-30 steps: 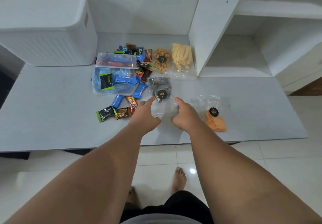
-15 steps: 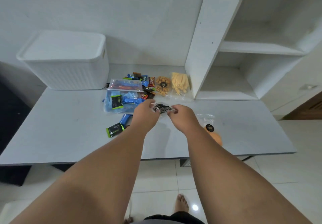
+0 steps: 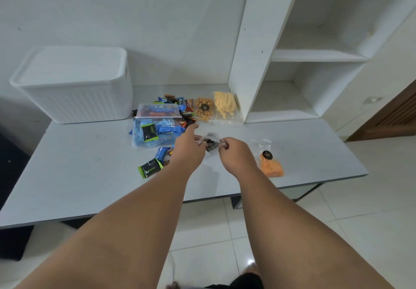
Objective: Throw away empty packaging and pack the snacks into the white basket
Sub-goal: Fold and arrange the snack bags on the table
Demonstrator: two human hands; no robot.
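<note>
Here, the left hand (image 3: pixel 186 148) and right hand (image 3: pixel 236 153) each pinch one side of a clear bag (image 3: pixel 210 146) of dark snacks, held just above the worktop (image 3: pixel 90 176); the lidded white basket (image 3: pixel 74 99) stands at the back left, well apart

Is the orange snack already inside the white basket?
No, the orange snack bag lies on the table, over on the opposite side from the white basket.
</note>
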